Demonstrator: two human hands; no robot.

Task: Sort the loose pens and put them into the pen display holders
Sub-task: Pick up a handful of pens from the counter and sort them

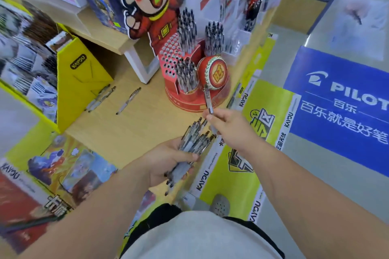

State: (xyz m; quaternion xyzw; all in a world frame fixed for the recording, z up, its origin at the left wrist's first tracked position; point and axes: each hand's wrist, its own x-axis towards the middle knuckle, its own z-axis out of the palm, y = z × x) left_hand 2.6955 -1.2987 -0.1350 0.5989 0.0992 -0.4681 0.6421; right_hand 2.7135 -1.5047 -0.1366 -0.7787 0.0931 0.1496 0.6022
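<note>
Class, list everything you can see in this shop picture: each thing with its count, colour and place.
Display stand: one, red, on the table.
Standing pens: many, dark-topped, in the stand's holes.
Loose pens: about three, clear-grey, lying on the table left of the stand.
Table: one, pale wood, centre.
Box: one, yellow, left of the loose pens.
Sign: one, blue, far right.
Left hand: one, grips a bundle of pens.
Right hand: one, pinches a single pen near the stand.
</note>
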